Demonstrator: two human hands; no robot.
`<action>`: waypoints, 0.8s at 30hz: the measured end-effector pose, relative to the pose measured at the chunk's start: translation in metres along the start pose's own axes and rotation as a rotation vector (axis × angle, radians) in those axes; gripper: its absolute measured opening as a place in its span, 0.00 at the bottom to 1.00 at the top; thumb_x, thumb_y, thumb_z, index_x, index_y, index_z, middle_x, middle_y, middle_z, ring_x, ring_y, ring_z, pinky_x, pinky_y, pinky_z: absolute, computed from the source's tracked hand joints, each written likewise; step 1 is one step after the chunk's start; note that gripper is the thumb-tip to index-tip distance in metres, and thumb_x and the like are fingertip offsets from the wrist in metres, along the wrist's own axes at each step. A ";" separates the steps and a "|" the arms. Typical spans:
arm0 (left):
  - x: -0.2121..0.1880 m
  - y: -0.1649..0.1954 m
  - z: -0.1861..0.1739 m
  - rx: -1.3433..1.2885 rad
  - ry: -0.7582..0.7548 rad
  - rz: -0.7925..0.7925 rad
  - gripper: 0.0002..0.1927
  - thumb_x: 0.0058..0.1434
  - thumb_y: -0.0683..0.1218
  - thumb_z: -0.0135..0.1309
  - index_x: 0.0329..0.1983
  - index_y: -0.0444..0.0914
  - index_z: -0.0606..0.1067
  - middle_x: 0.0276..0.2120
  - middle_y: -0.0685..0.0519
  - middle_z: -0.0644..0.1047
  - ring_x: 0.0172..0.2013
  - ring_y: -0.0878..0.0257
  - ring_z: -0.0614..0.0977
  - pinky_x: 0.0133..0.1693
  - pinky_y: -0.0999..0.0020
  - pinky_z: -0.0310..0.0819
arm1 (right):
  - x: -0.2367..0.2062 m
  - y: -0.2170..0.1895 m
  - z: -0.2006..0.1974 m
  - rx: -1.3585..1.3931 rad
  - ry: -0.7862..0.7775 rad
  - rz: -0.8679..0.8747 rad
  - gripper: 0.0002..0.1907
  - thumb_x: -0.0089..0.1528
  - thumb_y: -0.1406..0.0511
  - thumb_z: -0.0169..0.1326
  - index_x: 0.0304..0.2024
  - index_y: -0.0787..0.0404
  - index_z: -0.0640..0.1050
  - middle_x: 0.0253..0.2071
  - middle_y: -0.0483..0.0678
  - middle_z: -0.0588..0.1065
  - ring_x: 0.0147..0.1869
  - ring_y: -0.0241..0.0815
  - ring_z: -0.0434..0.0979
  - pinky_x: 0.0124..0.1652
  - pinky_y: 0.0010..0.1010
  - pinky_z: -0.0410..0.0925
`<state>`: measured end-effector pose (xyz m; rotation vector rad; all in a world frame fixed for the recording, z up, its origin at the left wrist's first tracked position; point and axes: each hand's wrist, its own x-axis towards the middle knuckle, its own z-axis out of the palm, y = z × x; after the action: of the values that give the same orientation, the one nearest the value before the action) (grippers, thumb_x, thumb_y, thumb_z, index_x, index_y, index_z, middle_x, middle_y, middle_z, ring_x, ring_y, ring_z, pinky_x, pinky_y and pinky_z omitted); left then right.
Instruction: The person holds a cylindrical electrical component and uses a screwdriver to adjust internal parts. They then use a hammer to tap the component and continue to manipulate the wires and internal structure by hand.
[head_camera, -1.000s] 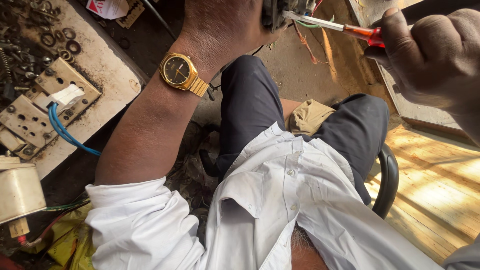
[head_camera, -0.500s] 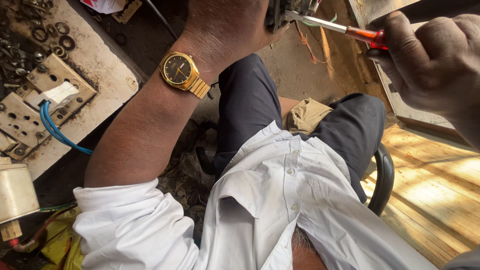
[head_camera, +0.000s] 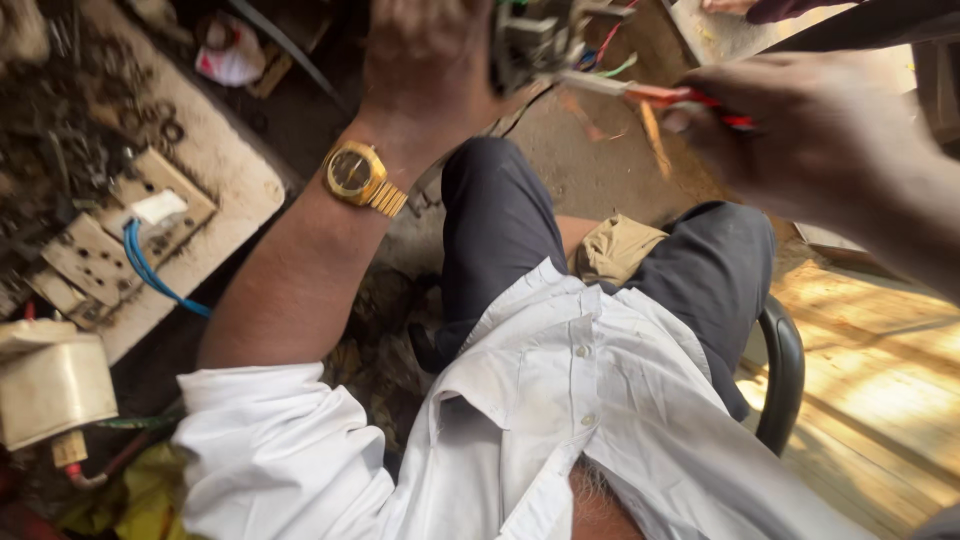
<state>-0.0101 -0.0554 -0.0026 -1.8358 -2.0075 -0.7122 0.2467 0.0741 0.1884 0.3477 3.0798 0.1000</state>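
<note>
Work is midway: your left hand (head_camera: 430, 60) grips the small wired part (head_camera: 530, 40) above your knee, your right hand (head_camera: 800, 130) closed on the red-handled screwdriver (head_camera: 660, 95), tip at part, nothing detached yet.

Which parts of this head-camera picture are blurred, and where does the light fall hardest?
Head view: the left hand and the small device it grips are motion-blurred at the top edge; the right hand with the red-handled tool is soft too. Strong sunlight washes the wooden floor at right, while the socket board and watch stay sharp in shade.
</note>
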 end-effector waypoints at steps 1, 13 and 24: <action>0.002 0.000 -0.003 0.012 0.006 -0.001 0.59 0.58 0.75 0.68 0.72 0.33 0.54 0.60 0.36 0.72 0.61 0.41 0.75 0.64 0.42 0.66 | -0.001 -0.001 0.001 0.020 0.067 -0.033 0.12 0.68 0.57 0.58 0.43 0.58 0.83 0.28 0.49 0.76 0.29 0.49 0.78 0.27 0.38 0.69; 0.041 -0.005 -0.043 -0.222 -0.062 -0.005 0.53 0.63 0.84 0.48 0.73 0.41 0.60 0.69 0.47 0.65 0.74 0.52 0.66 0.72 0.42 0.56 | -0.080 0.036 0.038 0.006 0.159 0.089 0.13 0.67 0.57 0.60 0.47 0.58 0.82 0.32 0.44 0.76 0.30 0.43 0.76 0.28 0.33 0.67; 0.068 -0.001 -0.033 -0.236 -0.079 0.018 0.56 0.60 0.82 0.55 0.73 0.39 0.55 0.69 0.42 0.62 0.72 0.47 0.65 0.73 0.39 0.56 | -0.053 0.119 0.067 0.374 0.391 -0.009 0.16 0.65 0.70 0.63 0.53 0.70 0.77 0.38 0.56 0.77 0.35 0.52 0.78 0.35 0.36 0.69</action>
<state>-0.0220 -0.0182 0.0623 -2.0397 -2.0267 -0.9198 0.3283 0.1823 0.1318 0.3633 3.4787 -0.4698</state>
